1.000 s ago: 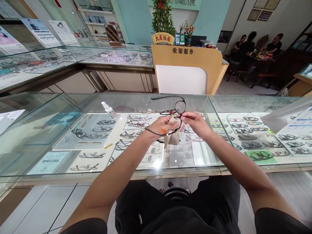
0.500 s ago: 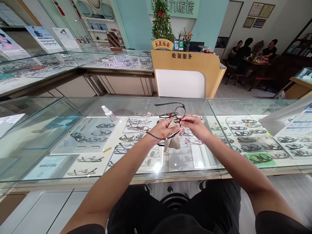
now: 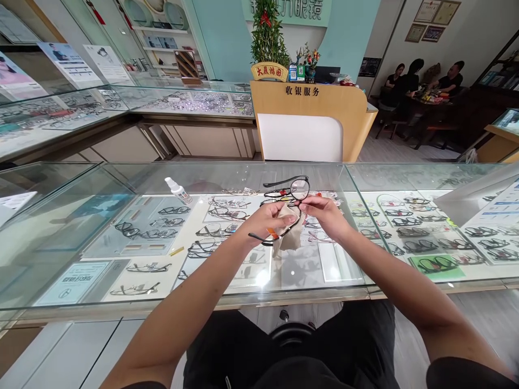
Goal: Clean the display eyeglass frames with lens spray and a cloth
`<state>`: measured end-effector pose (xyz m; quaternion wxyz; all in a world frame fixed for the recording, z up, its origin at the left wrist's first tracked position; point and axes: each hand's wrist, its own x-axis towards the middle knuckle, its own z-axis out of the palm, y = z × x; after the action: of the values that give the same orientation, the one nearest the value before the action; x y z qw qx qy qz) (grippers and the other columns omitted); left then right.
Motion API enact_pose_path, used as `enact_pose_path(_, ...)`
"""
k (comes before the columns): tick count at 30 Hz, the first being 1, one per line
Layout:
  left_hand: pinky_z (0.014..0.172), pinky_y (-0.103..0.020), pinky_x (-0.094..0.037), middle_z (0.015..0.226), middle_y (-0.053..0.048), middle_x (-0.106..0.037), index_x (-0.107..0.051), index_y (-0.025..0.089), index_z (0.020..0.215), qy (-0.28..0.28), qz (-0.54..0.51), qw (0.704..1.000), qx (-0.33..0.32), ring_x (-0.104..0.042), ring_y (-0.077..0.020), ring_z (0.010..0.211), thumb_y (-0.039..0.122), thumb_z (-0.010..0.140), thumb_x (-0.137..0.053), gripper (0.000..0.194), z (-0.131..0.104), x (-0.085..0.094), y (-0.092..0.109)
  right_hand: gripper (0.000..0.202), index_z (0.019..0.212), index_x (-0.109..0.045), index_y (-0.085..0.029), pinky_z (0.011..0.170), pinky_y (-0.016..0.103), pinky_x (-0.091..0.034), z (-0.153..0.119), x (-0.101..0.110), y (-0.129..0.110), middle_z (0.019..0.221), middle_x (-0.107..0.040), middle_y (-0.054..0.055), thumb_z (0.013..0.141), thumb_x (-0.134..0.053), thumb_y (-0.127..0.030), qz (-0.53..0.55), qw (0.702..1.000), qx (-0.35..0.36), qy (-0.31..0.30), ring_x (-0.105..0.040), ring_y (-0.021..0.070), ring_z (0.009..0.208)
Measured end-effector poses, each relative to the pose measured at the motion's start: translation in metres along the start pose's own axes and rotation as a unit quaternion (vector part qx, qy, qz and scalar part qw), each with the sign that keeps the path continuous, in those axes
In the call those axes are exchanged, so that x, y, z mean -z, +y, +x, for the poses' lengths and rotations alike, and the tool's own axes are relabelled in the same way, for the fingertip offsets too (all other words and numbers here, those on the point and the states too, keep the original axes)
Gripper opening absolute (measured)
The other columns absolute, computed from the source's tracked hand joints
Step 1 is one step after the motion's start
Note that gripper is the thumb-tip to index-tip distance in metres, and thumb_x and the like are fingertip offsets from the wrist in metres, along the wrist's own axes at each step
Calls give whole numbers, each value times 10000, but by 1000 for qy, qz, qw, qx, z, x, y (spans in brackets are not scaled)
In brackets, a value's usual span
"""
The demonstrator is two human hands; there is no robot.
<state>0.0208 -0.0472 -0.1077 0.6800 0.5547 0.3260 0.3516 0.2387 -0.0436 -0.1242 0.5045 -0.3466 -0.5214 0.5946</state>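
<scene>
Fingers of the right hand grip glasses; the left hand's pinch beige cloth against them.

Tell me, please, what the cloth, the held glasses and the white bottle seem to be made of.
Cloth: probably thin, matte fabric; it hangs in soft folds.
Glasses: slim, dark, slightly shiny frame, plastic or coated metal, I cannot tell; see-through lens.
Bottle: likely smooth plastic, judging by its opaque white body.

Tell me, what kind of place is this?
Probably a glasses shop: many glasses lie inside the glass counter, another pair and a cloth are held above it, and a wooden desk stands beyond.
</scene>
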Motion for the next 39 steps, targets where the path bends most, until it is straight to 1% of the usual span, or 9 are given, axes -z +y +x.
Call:
enact_pose_path(4, 788, -300, -556, 911, -92, -821, -766, 143, 1021, 6, -18, 999, 30, -781, -236, 877, 527, 671, -1063, 599, -2, -6, 3, 284, 858, -874, -286, 793, 393, -566, -4, -2, 2, 829, -778, -8, 764, -1005, -519, 17, 1000, -16, -15, -649, 169, 669)
enact_pose_path(7, 728, -306, -557, 903, -106, -820, -764, 143, 983, -8, -7, 1000, 20, -779, -239, 825, 549, 714, -1030, 555, -2, -6, 2, 269, 844, -860, -282, 797, 391, -563, -6, -3, 3, 796, -772, -15, 789, -992, -510, 17, 999, -13, -30, -679, 178, 671)
enact_pose_path(14, 685, -296, -593, 850, -73, -793, -735, 152, 994, 1, -33, 999, 29, -780, -219, 756, 548, 711, -1031, 570, 2, 1, -11, 306, 833, -876, -273, 865, 377, -570, -4, -3, 4, 953, -846, 16, 723, -1017, -520, -4, 1000, -16, -8, -703, 191, 841)
enact_pose_path(19, 730, -297, -590, 834, -84, -795, -755, 140, 949, -17, -11, 1000, 14, -778, -219, 790, 621, 794, -969, 550, 0, -2, -7, 269, 819, -864, -269, 798, 360, -540, -1, 0, 7, 944, -842, 8, 733, -1001, -484, 8, 1000, -28, -9, -649, 166, 766)
enact_pose_path(25, 793, -286, -581, 948, -106, -837, -776, 133, 1116, -19, -30, 999, 11, -782, -216, 868, 515, 762, -1024, 577, -2, -3, -5, 314, 864, -859, -264, 736, 366, -539, -1, 0, 8, 858, -798, 10, 741, -985, -523, 7, 999, -40, 2, -638, 181, 728)
enact_pose_path(28, 799, -287, -587, 943, -89, -831, -771, 146, 1088, -4, -32, 999, 11, -787, -211, 870, 506, 742, -1038, 566, 0, -3, -9, 316, 859, -845, -265, 763, 377, -554, -3, -2, 5, 858, -797, 4, 768, -977, -537, 0, 999, -39, -15, -665, 178, 696)
enact_pose_path(32, 733, -334, -608, 849, -62, -788, -753, 162, 1035, 47, -31, 998, 4, -762, -210, 727, 610, 718, -1021, 611, 0, -7, -15, 353, 821, -828, -263, 840, 386, -583, -5, -7, 0, 891, -815, 1, 744, -995, -563, -12, 1000, -7, -19, -707, 186, 757)
enact_pose_path(35, 754, -349, -617, 834, -74, -785, -753, 164, 993, 52, -15, 998, -8, -773, -224, 741, 650, 808, -949, 556, -2, -9, -13, 368, 804, -817, -255, 766, 382, -577, -6, -11, -2, 788, -779, -8, 756, -984, -578, -1, 1000, -4, -22, -680, 181, 690)
enact_pose_path(39, 748, -329, -594, 902, -117, -818, -756, 147, 1006, 0, -8, 1000, -8, -779, -237, 791, 651, 846, -917, 553, -4, -8, -7, 411, 805, -830, -238, 639, 350, -511, -6, -11, -3, 727, -718, -11, 738, -985, -614, 2, 1000, -6, 11, -584, 152, 617)
